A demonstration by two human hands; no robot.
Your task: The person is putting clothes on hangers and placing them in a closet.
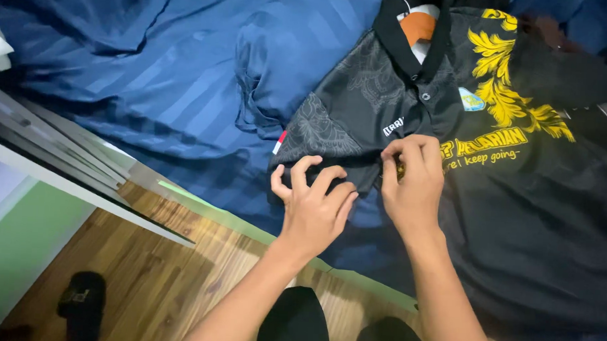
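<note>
1. Black polo shirt (517, 218), spread flat on a bed under a blue striped sheet (152, 71); collar toward the top edge, yellow leaf pattern and lettering across the chest, lower hem and far sleeve cut off at the right and bottom edges.
2. Left hand (313, 211): fingers curled and spread like a claw, tips pressing the grey-patterned sleeve (318, 134) at its edge; grip half-open, nothing closed inside it.
3. Right hand (414, 184): just beside the left, lying on the shirt's chest, thumb and forefinger pinched narrowly on a fold of the dark cloth; a small yellowish glint between the fingertips, too small to make out.
4. Orange and white label (419, 26) inside the collar, partly hidden by the collar band.
5. Below the bed: wooden floor (158, 280), a dark slipper (82, 302) at lower left, blurred; dark knees between the forearms, cut off by the bottom edge.
</note>
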